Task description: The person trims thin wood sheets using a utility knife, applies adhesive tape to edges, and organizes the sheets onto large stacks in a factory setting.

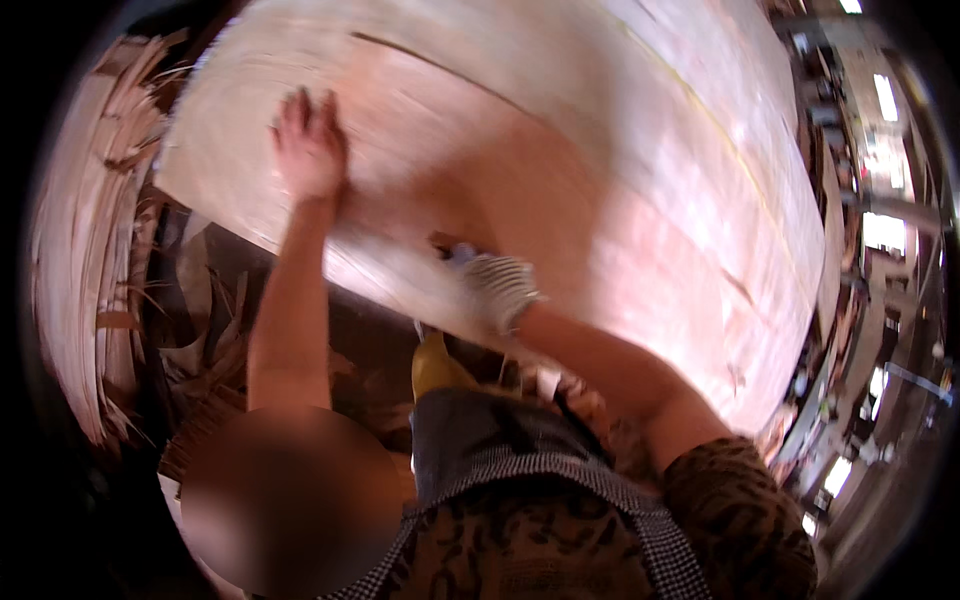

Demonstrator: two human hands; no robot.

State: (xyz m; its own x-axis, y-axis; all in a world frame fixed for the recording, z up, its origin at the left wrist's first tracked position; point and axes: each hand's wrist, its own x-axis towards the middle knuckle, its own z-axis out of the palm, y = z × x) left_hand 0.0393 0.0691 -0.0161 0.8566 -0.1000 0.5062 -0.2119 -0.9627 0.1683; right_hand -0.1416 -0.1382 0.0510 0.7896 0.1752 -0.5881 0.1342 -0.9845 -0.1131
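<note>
Upper left, the spread, empty left grip [310,150] seemingly steadies the wooden sheet [560,190]; next probably needs pressure; blurred central right grip [500,285]: can't tell.

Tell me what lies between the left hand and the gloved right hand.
The head view shows bare wooden sheet, partly shadowed, and, beside the right hand, a small dark blur, unidentifiable.

Left hand [310,155] bare, palm down, fingers slightly spread; left forearm [290,320] extended forward. Right hand [498,288] nearer the torso, gloved in pale ribbed knit (fingertips blurred, grip unreadable). Right forearm [610,365] bare, slanting forward and inward.
</note>
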